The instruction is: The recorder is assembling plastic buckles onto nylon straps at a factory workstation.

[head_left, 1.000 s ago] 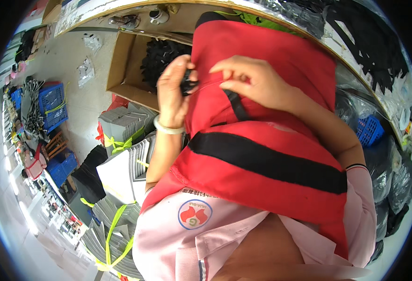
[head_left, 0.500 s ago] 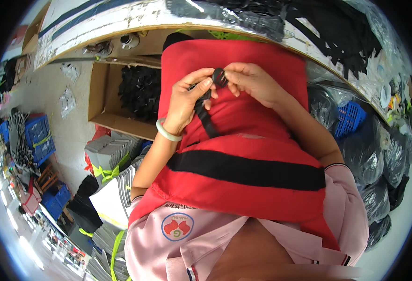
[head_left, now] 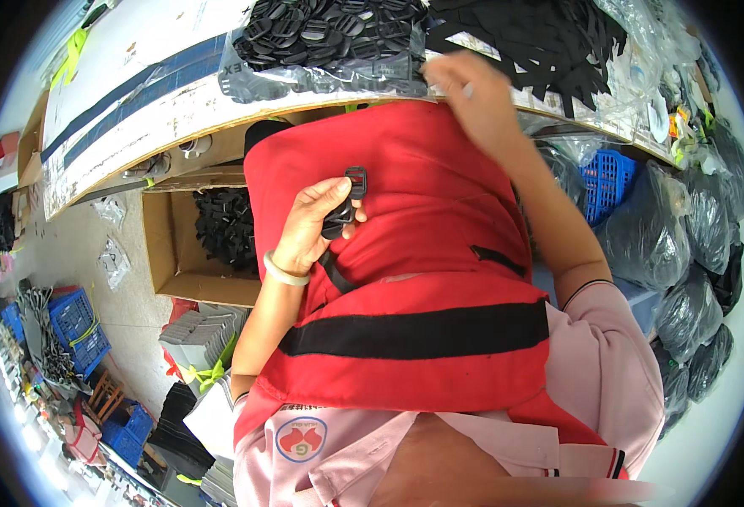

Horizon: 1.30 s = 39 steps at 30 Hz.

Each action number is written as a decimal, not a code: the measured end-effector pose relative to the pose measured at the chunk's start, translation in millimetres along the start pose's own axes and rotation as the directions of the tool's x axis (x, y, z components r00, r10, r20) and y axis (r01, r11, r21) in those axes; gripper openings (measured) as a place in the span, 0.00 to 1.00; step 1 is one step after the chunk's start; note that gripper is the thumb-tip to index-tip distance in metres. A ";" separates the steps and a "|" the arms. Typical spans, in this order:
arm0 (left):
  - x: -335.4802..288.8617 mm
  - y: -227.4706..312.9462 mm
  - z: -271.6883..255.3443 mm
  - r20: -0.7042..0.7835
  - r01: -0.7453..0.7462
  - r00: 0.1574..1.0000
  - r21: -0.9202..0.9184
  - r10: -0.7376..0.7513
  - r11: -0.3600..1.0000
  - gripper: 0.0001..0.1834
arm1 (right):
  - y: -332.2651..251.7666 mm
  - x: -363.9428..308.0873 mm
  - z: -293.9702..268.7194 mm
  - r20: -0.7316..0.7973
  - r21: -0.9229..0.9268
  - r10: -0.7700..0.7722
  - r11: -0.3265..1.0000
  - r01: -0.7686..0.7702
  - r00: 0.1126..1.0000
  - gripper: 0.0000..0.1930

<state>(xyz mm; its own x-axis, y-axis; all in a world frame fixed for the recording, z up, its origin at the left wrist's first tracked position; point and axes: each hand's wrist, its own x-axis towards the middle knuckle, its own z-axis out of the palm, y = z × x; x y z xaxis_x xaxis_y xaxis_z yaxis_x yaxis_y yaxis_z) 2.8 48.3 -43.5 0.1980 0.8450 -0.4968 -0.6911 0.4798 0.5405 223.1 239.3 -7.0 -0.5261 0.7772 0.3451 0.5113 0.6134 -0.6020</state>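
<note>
- The left hand (head_left: 311,213) is closed on a black buckle (head_left: 356,183), held upright between thumb and fingers above the red apron (head_left: 427,190), well short of the counter (head_left: 148,51).
- A second black piece (head_left: 336,225) sits lower in the same hand, partly hidden by the fingers; whether the two are joined cannot be told.
- The right hand (head_left: 483,97) is over the counter's near edge, between a heap of buckles (head_left: 321,32) and a spread of black straps (head_left: 536,42). Its fingers are bent and blurred, so I cannot tell whether they grip anything.
- The heap lies loose on a plastic bag (head_left: 291,86) by the near edge; the straps lie loose toward the right end.
- Judged from this, the work is partway: one buckle is in hand, and plenty of loose pieces remain.
- Left of the apron, a cardboard box (head_left: 161,241) holds many black pieces (head_left: 222,226), too small to tell whether finished.
</note>
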 end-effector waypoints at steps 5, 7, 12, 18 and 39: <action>8.8 -3.3 3.4 -0.004 0.011 1.000 0.086 -0.011 0.996 0.12 | 71.4 33.0 1.5 -0.102 -0.370 -0.104 0.927 0.060 0.989 0.10; 8.3 -4.4 0.0 -0.002 -0.003 1.000 0.096 0.004 0.995 0.12 | 70.8 29.4 1.8 -0.101 -0.298 -0.019 0.954 -0.012 0.995 0.11; 4.0 -6.3 -2.5 -0.069 -0.044 0.996 0.049 0.047 0.998 0.13 | 80.9 24.1 5.8 -0.123 -0.221 0.062 0.971 -0.089 0.990 0.09; 3.2 6.6 13.3 -0.128 -0.109 0.981 0.273 0.148 0.956 0.11 | 39.1 42.5 -31.8 -0.406 -0.212 -0.251 0.961 0.177 0.878 0.02; 3.0 3.8 26.2 0.039 -0.472 0.624 0.815 0.781 0.336 0.08 | -87.7 -41.6 31.9 0.742 0.598 0.291 0.122 -0.792 0.604 0.09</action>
<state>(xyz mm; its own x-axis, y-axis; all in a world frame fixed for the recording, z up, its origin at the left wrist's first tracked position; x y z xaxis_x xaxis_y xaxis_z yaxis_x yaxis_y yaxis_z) 18.9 58.9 -25.1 -0.3889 0.9108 0.1385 0.2409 -0.0446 0.9695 178.5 148.7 8.4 -0.6731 0.5442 -0.5008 0.0735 -0.6246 -0.7775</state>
